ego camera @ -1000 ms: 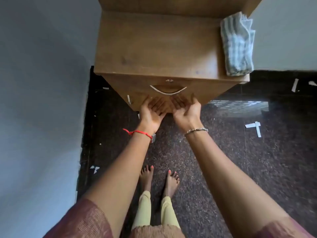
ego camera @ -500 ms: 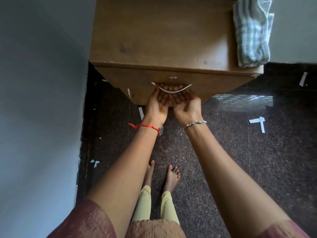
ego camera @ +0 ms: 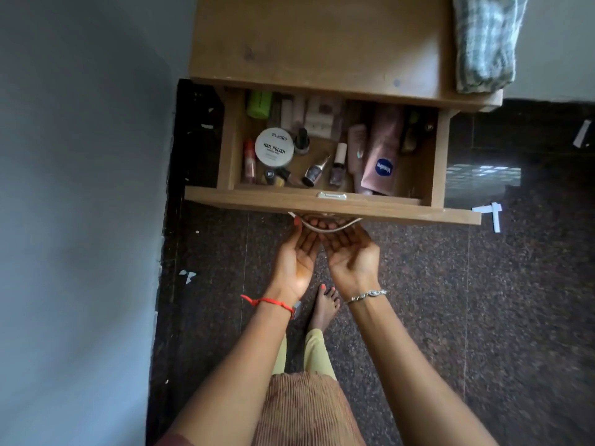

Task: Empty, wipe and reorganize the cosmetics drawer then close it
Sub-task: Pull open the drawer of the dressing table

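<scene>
Drawer (ego camera: 322,202) is pulled out from under the wooden cabinet top (ego camera: 315,43), front panel toward the person, contents exposed.

Left hand (ego camera: 294,263) + right hand (ego camera: 352,255): both palm-up, side by side under the front panel, fingers hooked up behind the curved metal handle (ego camera: 325,227). Both gripping the handle. Red thread on L wrist, silver bracelet on R wrist.

Inside the drawer:
- white round tub marked "NAIL POLISH" (ego camera: 274,147), left-centre
- dark nail polish bottle (ego camera: 301,141) just right of the tub, upright
- green container (ego camera: 259,104) at back-left, partly under the cabinet top
- red/pink tube (ego camera: 249,160) along the left wall
- small yellow bottle w/ black cap (ego camera: 277,178) near the front-left
- two nail polish bottles lying flat in the middle: dark glittery one (ego camera: 314,171), mauve one w/ white cap (ego camera: 337,167)
- pink Vaseline tube (ego camera: 381,159) right of centre, cap end toward the front
- pale boxes (ego camera: 318,119) at back-centre; labels unreadable
- items at back-right too dark to ID

Small metal latch plate (ego camera: 331,195) on the top edge of the front panel.

Folded checked cloth (ego camera: 484,43) sits on the cabinet top, right edge. Dark speckled floor (ego camera: 450,300) w/ white paper scraps.
</scene>
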Motion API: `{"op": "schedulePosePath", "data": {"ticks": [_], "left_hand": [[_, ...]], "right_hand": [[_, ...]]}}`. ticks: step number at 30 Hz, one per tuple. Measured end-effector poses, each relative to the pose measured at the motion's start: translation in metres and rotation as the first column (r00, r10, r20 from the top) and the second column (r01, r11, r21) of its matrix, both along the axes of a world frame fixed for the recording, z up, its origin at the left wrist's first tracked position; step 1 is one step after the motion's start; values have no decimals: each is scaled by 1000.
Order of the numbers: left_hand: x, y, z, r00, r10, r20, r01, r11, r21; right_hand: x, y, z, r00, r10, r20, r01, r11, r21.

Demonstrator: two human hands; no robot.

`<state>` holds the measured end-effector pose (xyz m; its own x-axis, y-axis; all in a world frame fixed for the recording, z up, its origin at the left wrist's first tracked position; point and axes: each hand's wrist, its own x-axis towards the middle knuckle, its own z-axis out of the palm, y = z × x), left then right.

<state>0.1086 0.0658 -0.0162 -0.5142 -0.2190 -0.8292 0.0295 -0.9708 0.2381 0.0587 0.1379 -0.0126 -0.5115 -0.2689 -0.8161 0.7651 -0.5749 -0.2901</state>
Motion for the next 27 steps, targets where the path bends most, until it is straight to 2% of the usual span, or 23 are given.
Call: {"op": "schedulePosePath", "data": {"ticks": [9,16,23,27], "left_hand": [[63,31,15,992,36,121,-43,998,56],[78,37,14,992,24,122,-32,998,59],[81,37,6,993,1,115,-4,1000,26],[84,38,7,995,-36,94,36,999,7]], "right_hand": [[57,26,12,994,-18,106,7,995,104],[71,36,11,992,0,129,-12,995,96],[69,44,10,987,139,80,-149,980,135],[66,51,15,959,272,81,-283,937,206]]}}
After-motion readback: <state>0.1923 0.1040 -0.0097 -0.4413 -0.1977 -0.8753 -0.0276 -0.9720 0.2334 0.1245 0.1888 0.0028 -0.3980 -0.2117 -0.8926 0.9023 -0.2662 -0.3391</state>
